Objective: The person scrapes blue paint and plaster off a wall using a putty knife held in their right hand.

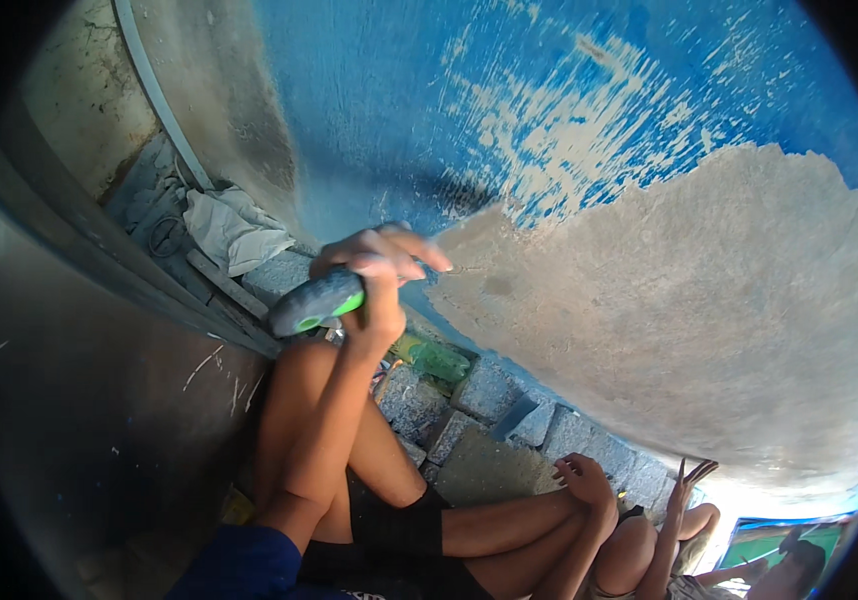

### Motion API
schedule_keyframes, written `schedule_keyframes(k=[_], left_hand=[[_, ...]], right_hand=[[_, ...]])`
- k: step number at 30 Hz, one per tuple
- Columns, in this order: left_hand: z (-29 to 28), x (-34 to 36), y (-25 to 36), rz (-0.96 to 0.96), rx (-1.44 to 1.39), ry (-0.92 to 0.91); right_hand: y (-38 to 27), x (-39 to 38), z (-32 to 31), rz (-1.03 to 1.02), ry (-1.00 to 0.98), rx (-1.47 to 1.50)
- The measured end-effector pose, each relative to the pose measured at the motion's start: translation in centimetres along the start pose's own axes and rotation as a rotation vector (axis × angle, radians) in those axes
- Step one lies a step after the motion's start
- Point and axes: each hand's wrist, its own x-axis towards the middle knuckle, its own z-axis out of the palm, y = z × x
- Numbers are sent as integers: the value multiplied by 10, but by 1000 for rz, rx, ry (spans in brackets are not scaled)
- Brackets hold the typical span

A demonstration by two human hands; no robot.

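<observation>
My left hand (369, 280) grips a tool with a grey-and-green handle (309, 305), its index finger stretched toward the wall. The tool's far end is partly hidden behind the fingers, beside the boundary between blue paint (559, 90) and bare grey plaster (649, 280). The paint above is streaked with pale scraped patches. My right hand (586, 485) hangs over my right leg with loosely bent, separated fingers and no object visible in it.
Concrete blocks (489, 390) and a green plastic bottle (434, 360) lie along the wall's base. White cloth (234, 230) lies at upper left, beside a dark metal surface (99, 420). A seated co-worker (624, 560) at lower right holds a hand (689, 485) near the wall.
</observation>
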Motion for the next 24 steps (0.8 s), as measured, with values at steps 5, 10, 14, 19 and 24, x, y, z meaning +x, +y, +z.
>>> schedule_keyframes(k=[5, 10, 14, 19, 24], left_hand=[[-2, -7, -2, 33, -62, 65], [3, -11, -6, -43, -73, 70], [-1, -12, -1, -28, -78, 59], [2, -10, 7, -29, -63, 15], [7, -5, 14, 19, 51, -23]], right_hand=[[-9, -2, 1, 29, -29, 20], [3, 2, 3, 15, -3, 57], [1, 0, 3, 18, -22, -6], [4, 1, 2, 17, 3, 50], [-1, 11, 0, 12, -27, -6]])
